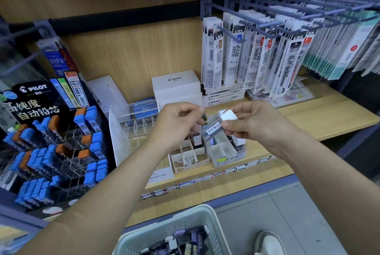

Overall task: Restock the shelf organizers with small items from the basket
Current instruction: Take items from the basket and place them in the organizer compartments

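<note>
My right hand (249, 124) holds a few small lead cases with white caps (227, 115), and a grey barcoded case (212, 130) sticks out toward the left. My left hand (174, 124) pinches the upper end of that grey case. Both hands hover over two white divided shelf organizers (190, 157) (229, 153), which hold a few dark cases in their back cells. The pale green basket (185, 226) sits at the bottom centre with several small packs inside.
A black Pilot lead display (51, 141) with blue and orange cases fills the left. A clear acrylic organizer (133, 125) stands beside it. White Pilot boxes (175, 87) stand behind. Hanging refill packs (257, 55) on hooks crowd the upper right. Wooden shelf surface (329, 114) extends right.
</note>
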The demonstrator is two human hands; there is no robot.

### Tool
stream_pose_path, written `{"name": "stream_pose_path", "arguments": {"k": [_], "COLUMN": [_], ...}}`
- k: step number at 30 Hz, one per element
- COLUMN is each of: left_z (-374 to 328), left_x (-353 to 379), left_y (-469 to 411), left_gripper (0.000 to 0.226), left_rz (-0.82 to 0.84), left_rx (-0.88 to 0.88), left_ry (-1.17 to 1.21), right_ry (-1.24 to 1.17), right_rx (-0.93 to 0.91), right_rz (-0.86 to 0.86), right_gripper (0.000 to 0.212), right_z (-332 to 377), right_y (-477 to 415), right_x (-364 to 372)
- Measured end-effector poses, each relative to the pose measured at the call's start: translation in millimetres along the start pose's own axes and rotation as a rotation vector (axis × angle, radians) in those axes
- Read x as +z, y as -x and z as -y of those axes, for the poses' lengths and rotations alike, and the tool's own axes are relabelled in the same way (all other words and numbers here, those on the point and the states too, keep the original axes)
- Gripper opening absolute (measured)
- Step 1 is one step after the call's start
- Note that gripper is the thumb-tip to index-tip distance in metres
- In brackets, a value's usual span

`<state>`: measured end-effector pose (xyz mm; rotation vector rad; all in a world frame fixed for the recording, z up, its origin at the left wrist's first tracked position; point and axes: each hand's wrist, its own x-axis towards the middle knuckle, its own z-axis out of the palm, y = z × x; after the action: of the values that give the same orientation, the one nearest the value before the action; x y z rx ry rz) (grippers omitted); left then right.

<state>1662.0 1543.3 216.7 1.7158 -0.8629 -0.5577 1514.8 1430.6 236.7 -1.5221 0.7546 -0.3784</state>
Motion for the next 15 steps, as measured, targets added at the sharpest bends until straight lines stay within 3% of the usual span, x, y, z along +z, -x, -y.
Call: {"name": "stream_pose_path", "arguments": {"k": [3,6,9,12,15], "left_z": [-11,-14,-16,-17,-13], "left_x": [5,7,6,7,8], "left_y": [5,4,4,5,5], "left_gripper": [0.023,0.031,0.014,0.019,0.018], "left_rz": [0.234,0.353,0.338,0.292,0.257], "left_rx": [0.071,0.115,0.102,-0.059,-0.113], "left_ry": [0.048,0.004,-0.087,0.052,0.094], "right_ry": [-0.008,-0.095,-0.133,-0.162,-0.142], "right_rx": [-0.027,-0.014,0.000,0.009,0.001], "right_rz": [0.012,0.020,0.028,0.018,-0.014], "right_gripper": [0.023,0.022,0.023,0.023,0.013], "right_z": [2,5,6,6,5], "right_y": [2,3,3,1,-1], "right_x": [4,7,8,5,2]}}
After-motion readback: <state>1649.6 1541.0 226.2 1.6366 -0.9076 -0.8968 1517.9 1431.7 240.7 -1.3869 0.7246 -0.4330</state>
